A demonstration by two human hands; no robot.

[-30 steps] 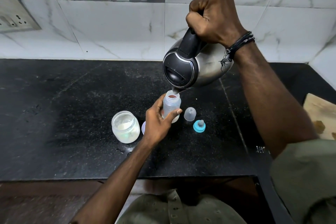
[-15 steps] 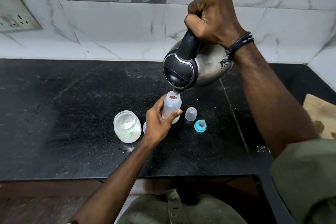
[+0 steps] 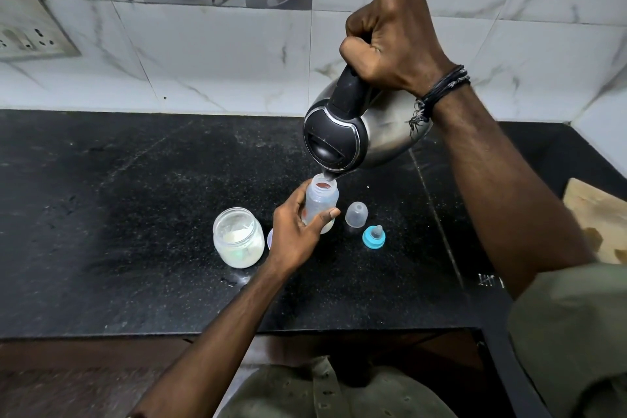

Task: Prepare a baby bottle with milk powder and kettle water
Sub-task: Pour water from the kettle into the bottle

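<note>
Kettle (image 3: 369,132) tilts in my right hand (image 3: 393,41), fist closed round its black handle, spout just over the mouth of the baby bottle (image 3: 320,202). My left hand (image 3: 298,234) wraps the bottle upright on the black table (image 3: 118,197), between the open powder jar (image 3: 238,237) and the clear cap (image 3: 356,214), blue teat (image 3: 373,237) nearby
</note>
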